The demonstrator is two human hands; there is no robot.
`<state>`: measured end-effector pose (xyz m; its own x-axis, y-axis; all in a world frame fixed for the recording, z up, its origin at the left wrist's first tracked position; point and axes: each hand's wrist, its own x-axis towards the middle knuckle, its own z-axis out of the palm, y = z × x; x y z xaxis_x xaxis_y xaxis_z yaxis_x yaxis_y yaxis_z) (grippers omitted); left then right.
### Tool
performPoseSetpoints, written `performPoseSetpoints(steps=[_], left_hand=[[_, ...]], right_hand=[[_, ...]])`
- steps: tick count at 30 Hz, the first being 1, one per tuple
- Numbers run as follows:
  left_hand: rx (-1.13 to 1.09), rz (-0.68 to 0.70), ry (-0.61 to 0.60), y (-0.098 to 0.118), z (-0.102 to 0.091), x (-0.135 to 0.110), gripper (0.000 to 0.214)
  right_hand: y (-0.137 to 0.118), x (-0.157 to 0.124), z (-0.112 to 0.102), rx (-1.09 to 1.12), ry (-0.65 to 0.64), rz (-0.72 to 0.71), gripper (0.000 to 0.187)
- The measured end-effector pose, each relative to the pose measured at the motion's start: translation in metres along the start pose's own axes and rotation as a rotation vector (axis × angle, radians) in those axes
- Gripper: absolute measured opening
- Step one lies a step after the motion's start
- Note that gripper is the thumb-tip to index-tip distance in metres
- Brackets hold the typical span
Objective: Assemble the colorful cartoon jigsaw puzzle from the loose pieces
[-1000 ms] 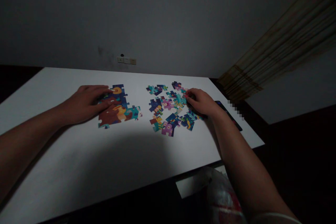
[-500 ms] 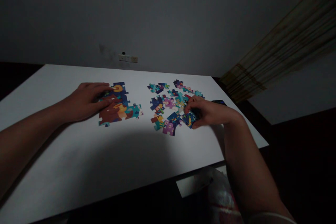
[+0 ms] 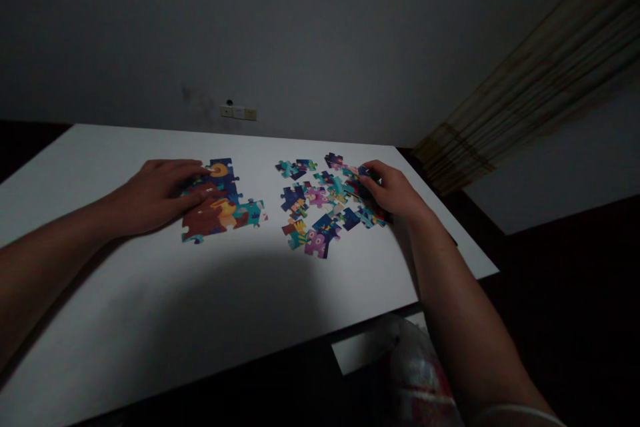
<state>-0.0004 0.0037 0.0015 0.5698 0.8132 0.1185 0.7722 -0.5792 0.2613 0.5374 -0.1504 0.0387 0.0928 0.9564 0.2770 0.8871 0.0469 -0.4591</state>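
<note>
Dim room, low light. A pale wall (image 3: 320, 47) closes the far side, with a small switch plate (image 3: 238, 113) low on it; a sheer striped curtain (image 3: 520, 87) hangs off to the right. A white surface (image 3: 150, 293) fills the lower frame, and a white-and-red plastic bag (image 3: 417, 373) shows just below its near edge.

Two groups lie on the surface, both closer to the far edge than the near one. Left of centre sits an assembled jigsaw section (image 3: 220, 213), interlocked, with an irregular outline in navy, rust and teal. Just beside it to the right, loose jigsaw pieces (image 3: 310, 207) form a scattered heap reaching toward the right edge, several overlapping.

The left hand (image 3: 153, 197) lies across the section, its fingers (image 3: 193, 177) moderately spread and resting on the pieces. The right hand (image 3: 393, 190) is over the far right of the heap, its fingers (image 3: 373, 173) curled narrow around a dark piece (image 3: 364, 181). Knuckles hide the contact, so a pinch cannot be told from a touch.

Judged on handling: a flat left hand looks sound for keeping the joined pieces from sliding. Overlapping pieces are likely best lifted singly by an edge, so that neighbours are not dragged.
</note>
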Motion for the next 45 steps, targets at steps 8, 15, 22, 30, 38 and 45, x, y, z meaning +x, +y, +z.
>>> performPoseSetpoints(steps=[8, 15, 22, 30, 38, 45], left_hand=[[0.003, -0.013, -0.020, 0.002, -0.002, -0.001, 0.107], [0.002, 0.002, -0.011, 0.004, -0.003, -0.001, 0.103], [0.016, -0.003, -0.025, 0.008, -0.005, -0.002, 0.103], [0.040, -0.012, -0.027, 0.011, -0.005, -0.004, 0.097], [0.024, -0.001, -0.014, 0.007, -0.002, -0.004, 0.095], [-0.013, 0.003, 0.002, 0.006, -0.002, -0.005, 0.087]], right_hand=[[0.016, 0.004, 0.005, -0.035, -0.081, 0.009, 0.044], [0.019, 0.008, 0.009, -0.049, -0.111, -0.038, 0.037], [0.020, 0.007, 0.011, -0.040, -0.094, -0.088, 0.034], [0.019, 0.005, 0.015, -0.023, -0.107, -0.092, 0.029], [0.018, 0.007, 0.014, -0.032, -0.147, -0.077, 0.030], [0.017, 0.007, 0.013, -0.016, -0.154, -0.092, 0.030]])
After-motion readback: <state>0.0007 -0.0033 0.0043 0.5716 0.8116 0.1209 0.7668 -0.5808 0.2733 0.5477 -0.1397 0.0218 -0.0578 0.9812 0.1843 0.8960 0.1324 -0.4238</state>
